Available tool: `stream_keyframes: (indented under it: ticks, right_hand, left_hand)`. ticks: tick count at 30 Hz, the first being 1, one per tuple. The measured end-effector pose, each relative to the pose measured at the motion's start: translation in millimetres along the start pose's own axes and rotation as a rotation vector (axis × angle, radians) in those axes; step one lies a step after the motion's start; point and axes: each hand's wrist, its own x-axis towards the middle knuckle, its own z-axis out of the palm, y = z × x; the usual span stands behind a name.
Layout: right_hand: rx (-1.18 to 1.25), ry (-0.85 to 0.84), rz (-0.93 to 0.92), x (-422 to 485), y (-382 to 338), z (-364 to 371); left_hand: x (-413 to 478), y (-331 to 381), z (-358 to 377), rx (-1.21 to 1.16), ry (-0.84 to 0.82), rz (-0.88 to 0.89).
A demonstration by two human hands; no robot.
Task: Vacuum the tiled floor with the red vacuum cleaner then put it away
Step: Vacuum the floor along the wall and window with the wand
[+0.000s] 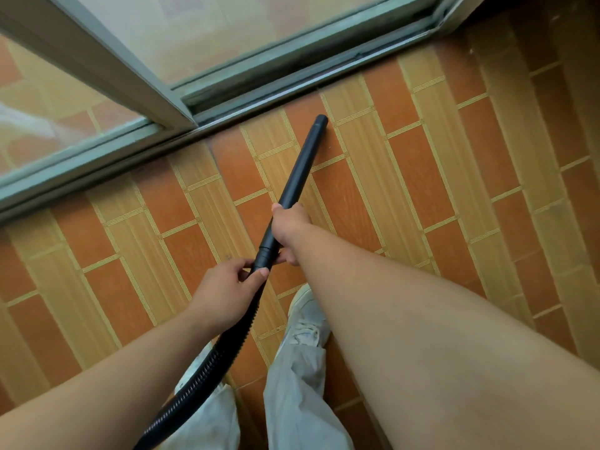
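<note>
A black vacuum wand (302, 164) slants from my hands up to its open tip, which rests on the orange and tan tiled floor (431, 177) close to the door track. My right hand (287, 227) is closed around the wand's lower part. My left hand (227, 287) pinches the collar where the wand joins the black ribbed hose (207, 368). The hose runs down past my legs and out of the bottom edge. The red vacuum body is not in view.
A sliding glass door with a grey-green frame and floor track (259, 89) crosses the top of the view. My white shoe (306, 323) and light grey trouser legs (292, 401) stand on the tiles below the wand.
</note>
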Motion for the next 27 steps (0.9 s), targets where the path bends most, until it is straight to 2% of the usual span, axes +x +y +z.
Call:
stream_keyframes:
  ticks: [9, 27]
  right_hand:
    - [0.109, -0.006, 0.070, -0.8, -9.8, -54.2]
    - [0.254, 0.030, 0.079, 25.7, -81.2, -98.7]
  left_hand:
    - [1.8, 54.7, 3.6, 0.098, -0.092, 0.015]
    - [58.2, 139.1, -18.8, 0.239, -0.141, 0.088]
